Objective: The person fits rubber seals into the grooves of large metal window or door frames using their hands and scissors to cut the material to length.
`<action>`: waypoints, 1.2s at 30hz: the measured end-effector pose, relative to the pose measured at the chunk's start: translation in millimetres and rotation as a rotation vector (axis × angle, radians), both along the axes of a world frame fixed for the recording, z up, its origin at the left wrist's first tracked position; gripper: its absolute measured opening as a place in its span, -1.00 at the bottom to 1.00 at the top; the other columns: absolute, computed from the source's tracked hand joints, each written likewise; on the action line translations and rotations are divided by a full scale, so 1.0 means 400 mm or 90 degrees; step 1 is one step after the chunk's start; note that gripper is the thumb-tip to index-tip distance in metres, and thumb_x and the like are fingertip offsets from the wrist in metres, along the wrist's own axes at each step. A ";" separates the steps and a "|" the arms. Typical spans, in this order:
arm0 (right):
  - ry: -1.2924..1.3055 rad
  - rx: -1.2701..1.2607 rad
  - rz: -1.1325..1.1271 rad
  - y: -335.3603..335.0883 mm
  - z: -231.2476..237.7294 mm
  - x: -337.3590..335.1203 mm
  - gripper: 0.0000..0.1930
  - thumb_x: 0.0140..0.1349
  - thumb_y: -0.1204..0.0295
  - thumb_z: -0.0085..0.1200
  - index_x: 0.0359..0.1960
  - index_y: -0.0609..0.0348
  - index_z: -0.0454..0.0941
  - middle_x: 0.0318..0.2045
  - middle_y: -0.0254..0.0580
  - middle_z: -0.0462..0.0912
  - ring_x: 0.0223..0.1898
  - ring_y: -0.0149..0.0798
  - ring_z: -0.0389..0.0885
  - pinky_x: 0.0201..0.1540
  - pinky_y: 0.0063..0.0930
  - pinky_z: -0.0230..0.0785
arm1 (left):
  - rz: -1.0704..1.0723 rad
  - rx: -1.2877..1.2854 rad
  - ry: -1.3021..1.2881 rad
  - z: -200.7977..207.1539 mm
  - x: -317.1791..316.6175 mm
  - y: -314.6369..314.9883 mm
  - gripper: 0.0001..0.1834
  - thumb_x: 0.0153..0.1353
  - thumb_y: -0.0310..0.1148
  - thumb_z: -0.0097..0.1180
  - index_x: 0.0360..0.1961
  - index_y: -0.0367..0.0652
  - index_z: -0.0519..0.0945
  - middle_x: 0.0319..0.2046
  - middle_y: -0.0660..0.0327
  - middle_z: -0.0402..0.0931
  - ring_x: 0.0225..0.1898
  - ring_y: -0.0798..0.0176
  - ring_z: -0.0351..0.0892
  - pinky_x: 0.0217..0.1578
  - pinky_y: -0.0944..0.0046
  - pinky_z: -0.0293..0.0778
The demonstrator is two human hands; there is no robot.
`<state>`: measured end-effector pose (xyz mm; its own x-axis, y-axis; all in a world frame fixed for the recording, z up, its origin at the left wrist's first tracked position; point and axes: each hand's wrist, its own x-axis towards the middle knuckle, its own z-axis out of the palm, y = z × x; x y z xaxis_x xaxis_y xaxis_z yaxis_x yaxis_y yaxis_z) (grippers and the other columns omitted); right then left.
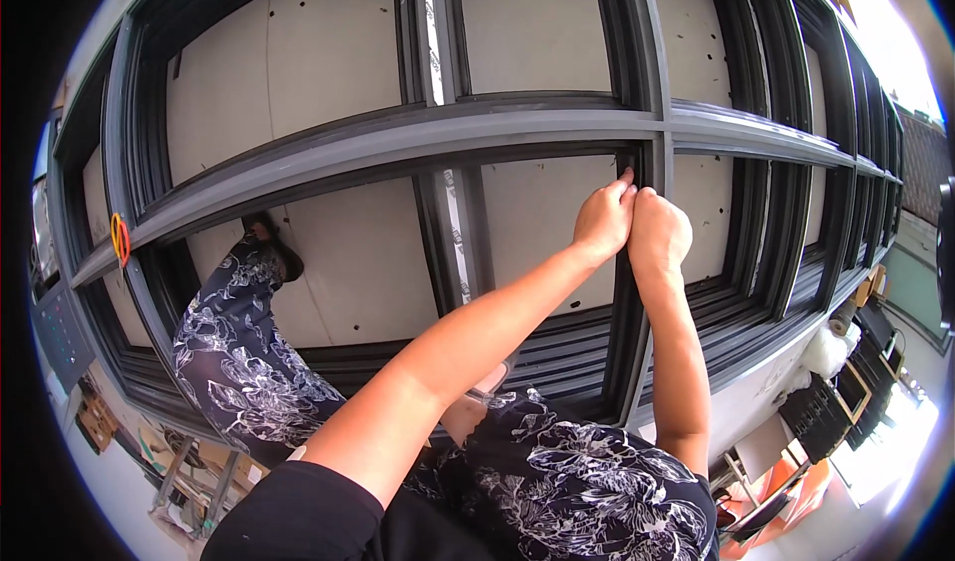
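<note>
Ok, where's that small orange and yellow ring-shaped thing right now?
In the head view the small orange and yellow ring-shaped thing sits far left on the dark grey metal window frame, well away from the left hand and right hand.

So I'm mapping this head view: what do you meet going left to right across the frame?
Orange-red clip → shoe → taped upright bar → left hand → right hand → white bundle.

A big dark grey window frame (pixel 398 148) lies flat, split by crossbars into panes. Black rubber seal (pixel 629 292) runs down the channel of 1 upright bar, its top at the crossbar joint.
</note>
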<state>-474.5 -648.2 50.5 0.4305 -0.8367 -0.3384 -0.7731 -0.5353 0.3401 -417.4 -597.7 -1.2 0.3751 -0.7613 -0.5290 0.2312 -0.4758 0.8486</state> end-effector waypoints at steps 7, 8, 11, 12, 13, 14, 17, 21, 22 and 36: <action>-0.188 0.081 -0.040 -0.009 0.088 0.006 -0.84 0.23 0.33 0.12 -0.43 0.12 0.58 -0.47 -0.10 0.66 -0.37 0.04 0.65 -0.31 -0.13 0.48 | -0.068 -0.008 -0.023 -0.020 0.027 -0.015 -0.51 0.40 -0.18 -0.07 0.30 -0.11 0.46 -0.06 -0.10 0.63 -0.06 -0.12 0.62 -0.03 0.08 0.48; -0.244 0.056 -0.022 -0.018 0.092 -0.008 -0.83 0.23 0.32 0.13 -0.44 0.12 0.57 -0.45 -0.10 0.66 -0.37 0.03 0.64 -0.31 -0.14 0.47 | -0.067 -0.008 -0.020 -0.017 0.025 -0.012 -0.51 0.40 -0.18 -0.07 0.30 -0.11 0.46 -0.06 -0.10 0.63 -0.06 -0.12 0.62 -0.03 0.08 0.48; -0.342 -0.055 -0.020 -0.070 0.090 -0.021 -0.79 0.26 0.27 0.14 -0.23 0.13 0.60 -0.34 -0.18 0.67 -0.26 -0.08 0.65 -0.21 -0.22 0.49 | -0.064 0.051 -0.123 0.011 -0.007 -0.016 -0.49 0.37 -0.20 -0.01 0.31 -0.10 0.44 -0.27 -0.12 0.61 -0.23 -0.17 0.61 -0.19 0.00 0.51; -0.342 -0.072 -0.021 -0.086 0.093 -0.019 -0.75 0.26 0.25 0.15 -0.16 0.14 0.61 -0.31 -0.19 0.68 -0.21 -0.10 0.65 -0.18 -0.24 0.49 | -0.069 0.052 -0.124 0.017 -0.022 -0.016 -0.49 0.37 -0.20 -0.01 0.31 -0.10 0.44 -0.27 -0.12 0.61 -0.23 -0.17 0.61 -0.19 0.00 0.51; -0.344 -0.050 -0.055 -0.097 0.081 -0.008 -0.64 0.25 0.18 0.17 -0.04 0.14 0.60 -0.20 -0.17 0.68 -0.09 -0.10 0.63 -0.08 -0.25 0.48 | -0.033 0.051 -0.160 0.021 -0.029 -0.010 -0.49 0.37 -0.21 0.01 0.31 -0.08 0.44 -0.31 -0.10 0.58 -0.27 -0.16 0.61 -0.23 -0.01 0.51; -0.319 -0.017 -0.076 -0.108 0.061 -0.006 -0.49 0.19 0.09 0.23 0.07 0.16 0.55 -0.11 -0.14 0.66 -0.02 -0.08 0.61 0.01 -0.25 0.46 | 0.001 0.047 -0.193 0.023 -0.036 -0.011 -0.49 0.36 -0.21 0.03 0.31 -0.05 0.45 -0.35 -0.08 0.56 -0.31 -0.14 0.60 -0.27 -0.03 0.51; -0.303 0.008 -0.085 -0.117 -0.007 -0.012 -0.30 0.14 -0.01 0.26 0.17 0.26 0.44 0.04 -0.03 0.60 0.07 -0.02 0.56 0.12 -0.24 0.42 | -0.016 0.059 -0.200 0.018 -0.040 -0.016 -0.53 0.36 -0.24 0.03 0.29 0.00 0.46 -0.34 -0.04 0.55 -0.34 -0.12 0.59 -0.31 -0.03 0.52; -0.310 0.010 -0.110 -0.123 -0.039 -0.018 -0.29 0.14 -0.01 0.25 0.19 0.28 0.43 0.02 -0.03 0.61 0.07 -0.01 0.57 0.12 -0.24 0.42 | -0.019 0.071 -0.226 0.026 -0.044 -0.024 -0.55 0.36 -0.24 0.03 0.27 0.04 0.47 -0.33 -0.02 0.56 -0.34 -0.11 0.59 -0.33 -0.02 0.52; -0.362 0.008 -0.120 -0.121 -0.050 -0.020 -0.33 0.14 0.01 0.25 0.13 0.29 0.45 -0.03 -0.02 0.62 0.04 0.01 0.57 0.09 -0.22 0.43 | -0.023 0.082 -0.220 0.027 -0.046 -0.025 -0.54 0.36 -0.24 0.03 0.28 0.03 0.46 -0.32 -0.01 0.56 -0.33 -0.12 0.59 -0.33 -0.02 0.52; -0.376 -0.076 -0.120 -0.129 -0.087 -0.001 -0.52 0.18 0.02 0.18 -0.25 0.26 0.45 -0.19 0.02 0.64 -0.07 0.09 0.61 -0.03 -0.13 0.44 | -0.014 0.075 -0.179 0.014 -0.040 -0.025 -0.53 0.41 -0.19 -0.03 0.33 0.12 0.40 -0.28 -0.01 0.54 -0.27 -0.08 0.57 -0.23 0.01 0.52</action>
<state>-474.9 -699.9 15.6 0.3576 -0.9338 0.0118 -0.9262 -0.3562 -0.1237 -433.3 -607.7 4.5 0.5042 -0.7103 -0.4913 -0.0168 -0.5768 0.8167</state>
